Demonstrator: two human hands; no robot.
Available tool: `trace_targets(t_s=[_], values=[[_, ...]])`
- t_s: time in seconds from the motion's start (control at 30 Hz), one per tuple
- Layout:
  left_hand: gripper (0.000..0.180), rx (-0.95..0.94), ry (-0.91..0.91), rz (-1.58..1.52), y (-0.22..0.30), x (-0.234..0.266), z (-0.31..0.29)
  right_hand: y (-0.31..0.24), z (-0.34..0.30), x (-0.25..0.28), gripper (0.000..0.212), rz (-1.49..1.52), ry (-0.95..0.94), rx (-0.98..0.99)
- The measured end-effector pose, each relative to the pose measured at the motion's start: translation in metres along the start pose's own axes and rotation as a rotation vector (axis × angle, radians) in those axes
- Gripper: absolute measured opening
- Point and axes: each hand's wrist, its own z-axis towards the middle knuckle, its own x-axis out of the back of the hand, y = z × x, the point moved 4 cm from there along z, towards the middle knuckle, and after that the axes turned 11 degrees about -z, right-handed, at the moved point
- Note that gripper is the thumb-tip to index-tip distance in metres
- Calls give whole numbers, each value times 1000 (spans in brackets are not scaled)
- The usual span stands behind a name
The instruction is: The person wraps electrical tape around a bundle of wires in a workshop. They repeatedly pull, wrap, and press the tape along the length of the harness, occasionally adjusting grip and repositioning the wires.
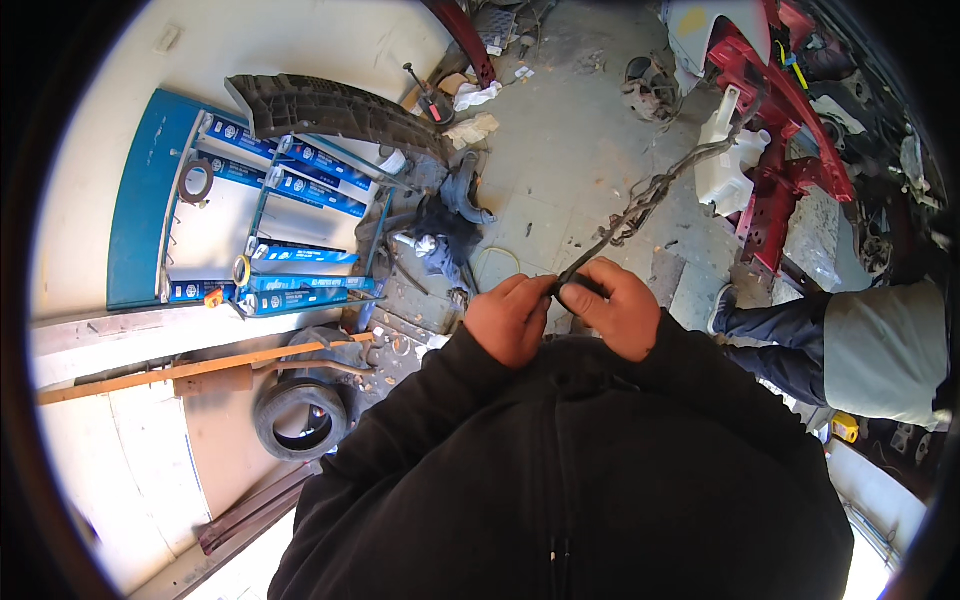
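A dark wiring harness (655, 190) stretches from my hands up and to the right, toward the red car front. Its middle is a tangle of loose wires; the part close to me looks like one thicker black bundle. Closed in a fist, my left hand (512, 318) grips the near end of the harness. Just beside it, my right hand (620, 308) pinches the black bundle between thumb and fingers. Something black shows under the right thumb; I cannot tell whether it is part of the harness or a separate piece.
A white plastic tank (728, 175) hangs by the red car frame (790, 120). At the right stands another person (880, 350) in a grey top. On the left are a blue rack (150, 200) with blue boxes, a black bumper part (335, 110) and a tyre (262, 415).
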Motion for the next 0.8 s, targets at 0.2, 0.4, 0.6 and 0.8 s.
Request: trace_targets(t_s=[0.2,0.4,0.6,0.8], values=[[17,98,-124,159,-4,10,6,18,-4,-1,37,-88,-57,-16],[15,122,-225,119,-12,1,1,35,7,-20,42,-3,-215,-154],[15,194,-195,-3,-19,-1,0,48,-2,-26,36,354,-145,-289],[23,363,-131,-352,-19,-4,-21,49,9,-32,31,264,-248,-212]])
